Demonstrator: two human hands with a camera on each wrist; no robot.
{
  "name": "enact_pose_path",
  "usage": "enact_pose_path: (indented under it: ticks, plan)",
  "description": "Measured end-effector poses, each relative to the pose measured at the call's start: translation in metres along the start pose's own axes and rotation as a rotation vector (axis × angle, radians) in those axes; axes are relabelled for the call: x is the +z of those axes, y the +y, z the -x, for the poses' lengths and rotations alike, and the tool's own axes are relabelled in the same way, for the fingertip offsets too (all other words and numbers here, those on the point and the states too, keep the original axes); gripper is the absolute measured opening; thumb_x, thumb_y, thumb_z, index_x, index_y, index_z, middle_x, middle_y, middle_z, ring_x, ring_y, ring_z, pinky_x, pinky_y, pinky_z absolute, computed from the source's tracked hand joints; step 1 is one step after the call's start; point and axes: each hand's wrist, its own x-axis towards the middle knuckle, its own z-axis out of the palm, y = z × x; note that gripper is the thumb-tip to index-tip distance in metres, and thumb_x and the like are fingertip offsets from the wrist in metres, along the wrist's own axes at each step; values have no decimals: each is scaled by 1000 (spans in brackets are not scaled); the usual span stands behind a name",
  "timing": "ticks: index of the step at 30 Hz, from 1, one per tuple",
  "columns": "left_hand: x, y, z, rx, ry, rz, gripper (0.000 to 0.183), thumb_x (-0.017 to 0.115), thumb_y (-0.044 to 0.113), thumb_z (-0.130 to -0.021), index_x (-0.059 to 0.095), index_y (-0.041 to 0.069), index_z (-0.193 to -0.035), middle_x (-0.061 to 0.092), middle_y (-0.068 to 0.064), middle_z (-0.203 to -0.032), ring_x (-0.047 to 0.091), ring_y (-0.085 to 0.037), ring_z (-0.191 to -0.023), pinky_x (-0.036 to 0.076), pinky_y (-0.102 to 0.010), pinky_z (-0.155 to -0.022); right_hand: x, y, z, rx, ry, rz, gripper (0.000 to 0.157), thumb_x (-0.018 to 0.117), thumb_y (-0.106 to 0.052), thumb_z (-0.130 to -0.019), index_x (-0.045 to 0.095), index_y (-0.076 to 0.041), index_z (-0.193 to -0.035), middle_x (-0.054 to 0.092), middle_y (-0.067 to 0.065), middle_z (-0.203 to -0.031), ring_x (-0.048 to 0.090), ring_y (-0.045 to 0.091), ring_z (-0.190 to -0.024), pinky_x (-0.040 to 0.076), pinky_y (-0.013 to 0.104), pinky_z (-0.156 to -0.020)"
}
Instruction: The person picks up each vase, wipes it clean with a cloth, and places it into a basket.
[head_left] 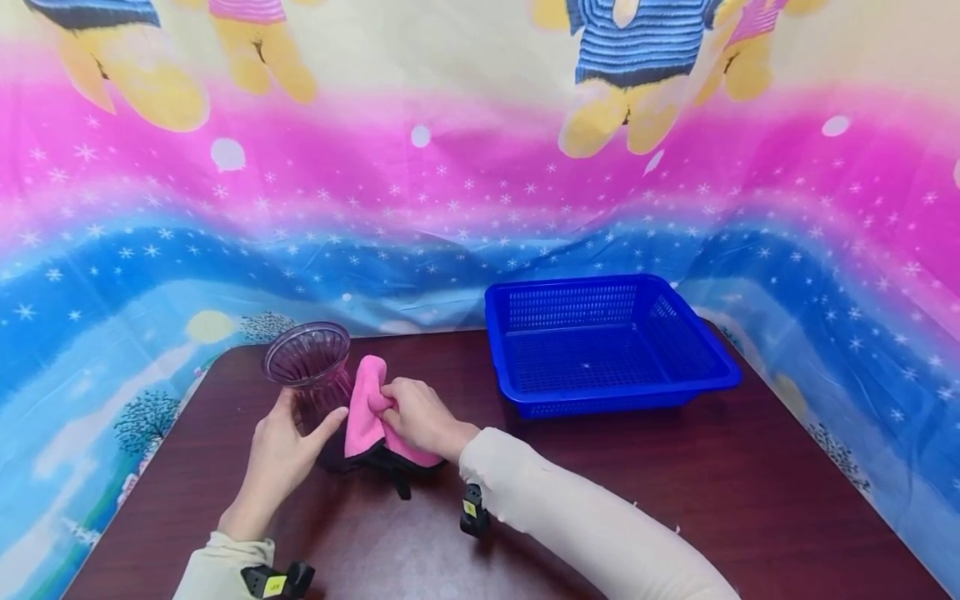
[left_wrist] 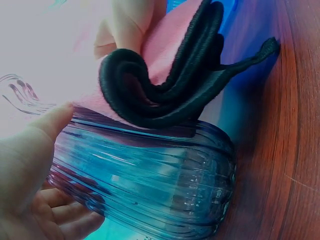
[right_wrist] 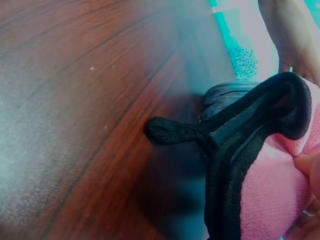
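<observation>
A ribbed, purplish glass vase [head_left: 307,358] with a flared rim stands tilted near the table's back left edge. My left hand [head_left: 281,458] holds it around the narrow part, thumb on the near side and fingers behind. A folded pink cloth [head_left: 367,408] with black edging and a small black loop is pinched in my right hand [head_left: 423,417]. The cloth lies against the vase's right side. In the left wrist view the clear ribbed body of the vase [left_wrist: 145,175] shows below the cloth's black hem [left_wrist: 150,120]. Part of the vase is hidden behind the cloth in the right wrist view.
A blue plastic basket [head_left: 615,358] with perforated walls stands at the back right of the dark red wood-grain table [head_left: 600,500]. A printed curtain [head_left: 450,167] hangs behind the table and along its sides. Each wrist carries a small black camera [head_left: 474,510].
</observation>
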Motion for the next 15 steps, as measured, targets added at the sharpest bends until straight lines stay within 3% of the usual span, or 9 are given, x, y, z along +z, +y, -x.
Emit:
enact_pose_path:
  ticks: [10,15]
  plan:
    - [0,0,0,3,3,1,72,72,47,-90,45,1,-139,63,-35,-127,63,-50,-115,51,-63,-95,4,3,2,13,-22,7,7,70,-16,-94,73,-14,-88,63,0,-80,56,10,-73,45,17,-66]
    - [1,-1,0,15,15,-2,71,72,48,-90,46,2,-137,65,-34,-122,65,-47,-106,53,-62,-91,6,5,4,20,-37,40,14,70,-17,-95,69,-15,-81,63,0,-80,58,10,-75,45,19,-66]
